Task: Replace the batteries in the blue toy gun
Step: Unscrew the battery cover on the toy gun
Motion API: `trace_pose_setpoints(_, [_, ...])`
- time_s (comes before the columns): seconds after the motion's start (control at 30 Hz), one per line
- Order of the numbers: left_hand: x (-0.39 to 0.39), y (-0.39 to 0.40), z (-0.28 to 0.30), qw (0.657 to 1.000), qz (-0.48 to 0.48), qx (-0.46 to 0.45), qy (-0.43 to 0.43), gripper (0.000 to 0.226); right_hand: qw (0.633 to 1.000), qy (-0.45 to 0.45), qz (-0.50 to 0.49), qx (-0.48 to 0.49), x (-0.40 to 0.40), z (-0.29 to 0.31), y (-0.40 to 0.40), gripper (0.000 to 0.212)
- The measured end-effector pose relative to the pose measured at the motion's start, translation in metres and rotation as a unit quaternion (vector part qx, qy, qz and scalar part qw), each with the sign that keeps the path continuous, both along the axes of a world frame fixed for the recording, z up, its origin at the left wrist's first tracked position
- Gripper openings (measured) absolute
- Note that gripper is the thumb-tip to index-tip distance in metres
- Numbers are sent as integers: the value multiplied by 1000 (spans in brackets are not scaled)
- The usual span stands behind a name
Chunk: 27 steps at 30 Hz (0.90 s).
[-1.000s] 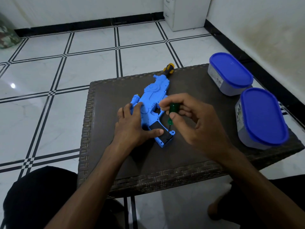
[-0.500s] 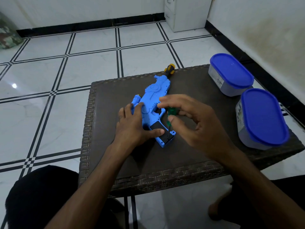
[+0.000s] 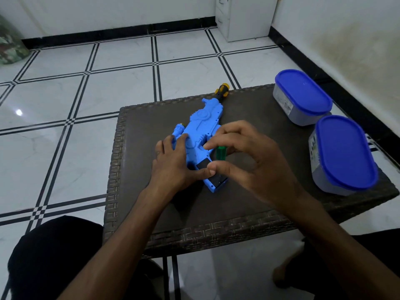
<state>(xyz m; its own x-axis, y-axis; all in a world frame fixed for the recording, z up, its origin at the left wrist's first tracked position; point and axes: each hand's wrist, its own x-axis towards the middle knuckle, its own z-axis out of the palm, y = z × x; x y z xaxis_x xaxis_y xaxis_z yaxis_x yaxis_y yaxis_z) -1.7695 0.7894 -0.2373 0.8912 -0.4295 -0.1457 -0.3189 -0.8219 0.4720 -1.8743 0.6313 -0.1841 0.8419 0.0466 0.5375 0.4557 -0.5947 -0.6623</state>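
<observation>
The blue toy gun (image 3: 203, 124) lies flat on the brown woven table (image 3: 249, 204), muzzle pointing away from me. My left hand (image 3: 175, 163) presses down on its rear body and grip, the thumb lying across the black battery cover (image 3: 213, 174). My right hand (image 3: 249, 156) pinches a green-handled screwdriver (image 3: 221, 153) held upright, its tip down at the end of the grip. The tip and the screw are hidden by my thumb.
A yellow-and-black screwdriver handle (image 3: 221, 90) sticks out beyond the gun's muzzle at the table's far edge. Two grey tubs with blue lids stand on the right: one at the back (image 3: 302, 96), one nearer (image 3: 344, 152). A white cabinet (image 3: 244, 16) stands against the far wall.
My right fingers have shifted round the green screwdriver handle, re-gripping it in a turning motion. The left hand and the gun have stayed in place.
</observation>
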Motion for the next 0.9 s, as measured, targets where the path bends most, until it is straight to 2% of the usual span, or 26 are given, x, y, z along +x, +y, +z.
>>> trace_pose_setpoints(0.1, [0,0,-1,1000,0,3,-2,110,1000,-14,-13,-4,1,0,-1,21])
trace_pose_setpoints(0.23, [1,1,-3,1000,1,2,-7,111,996,51,-2,72,-4,3,-1,33])
trace_pose_setpoints(0.43, [1,1,-2,1000,-3,1,-1,109,1000,17,-24,4,-1,-2,-1,33])
trace_pose_setpoints(0.6, [0,0,-3,1000,4,4,1,113,999,6,-40,34,-1,-4,-1,39])
trace_pose_setpoints(0.9, [1,0,-2,1000,5,9,4,113,998,6,-38,56,-4,2,-2,36])
